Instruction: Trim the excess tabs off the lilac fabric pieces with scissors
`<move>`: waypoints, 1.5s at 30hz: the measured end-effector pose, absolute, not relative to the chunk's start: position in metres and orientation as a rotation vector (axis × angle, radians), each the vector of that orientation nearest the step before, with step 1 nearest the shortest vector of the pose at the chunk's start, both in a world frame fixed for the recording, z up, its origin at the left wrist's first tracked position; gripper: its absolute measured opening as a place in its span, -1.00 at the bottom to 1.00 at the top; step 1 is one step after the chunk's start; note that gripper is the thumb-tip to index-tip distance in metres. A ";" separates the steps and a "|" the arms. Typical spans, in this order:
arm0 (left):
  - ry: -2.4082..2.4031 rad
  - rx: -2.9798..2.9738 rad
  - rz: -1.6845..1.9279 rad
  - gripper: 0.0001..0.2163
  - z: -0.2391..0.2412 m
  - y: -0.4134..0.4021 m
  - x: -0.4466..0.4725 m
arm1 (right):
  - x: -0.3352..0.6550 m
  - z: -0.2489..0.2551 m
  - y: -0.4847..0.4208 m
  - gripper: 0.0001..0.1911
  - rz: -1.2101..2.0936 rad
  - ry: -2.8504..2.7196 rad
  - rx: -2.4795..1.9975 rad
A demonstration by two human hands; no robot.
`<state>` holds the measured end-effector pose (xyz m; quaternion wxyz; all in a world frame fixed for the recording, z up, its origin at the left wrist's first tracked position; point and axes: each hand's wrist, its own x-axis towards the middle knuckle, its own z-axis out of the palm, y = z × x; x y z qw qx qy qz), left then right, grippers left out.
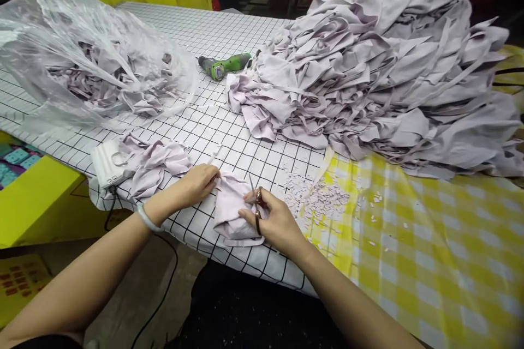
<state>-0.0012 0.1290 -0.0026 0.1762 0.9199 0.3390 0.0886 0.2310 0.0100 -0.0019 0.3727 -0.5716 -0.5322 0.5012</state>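
Observation:
A pale lilac cloth piece (233, 204) lies at the table's front edge between my hands. My left hand (200, 181) is closed, its fingertips pinching the cloth's upper left corner. In my right hand (278, 221) is a pair of small scissors (258, 196), with fingers through the brown handles and the blades pointing up above the cloth. Left of my left hand rests a small crumpled heap of the same lilac cloth (158, 166). Tiny lilac scraps (323, 196) are scattered to the right of my right hand.
A large pile of lilac cloth pieces (368, 71) covers the right rear. A clear plastic bag (102, 65) with more pieces stands at left. Between them lies a green power tool (225, 65). A white device (108, 163) with a black cord sits on the left edge.

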 end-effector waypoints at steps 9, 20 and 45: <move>0.912 2.518 0.309 -0.94 0.015 0.118 0.003 | 0.220 0.009 0.020 -0.83 0.994 -1.312 -1.419; 1.119 1.746 0.663 -0.89 0.090 0.103 0.011 | 0.211 0.015 0.030 -0.64 1.068 -1.285 -1.288; 0.715 0.941 0.392 -0.87 0.085 0.067 0.025 | 0.222 0.054 0.094 -0.76 1.541 -0.987 -0.735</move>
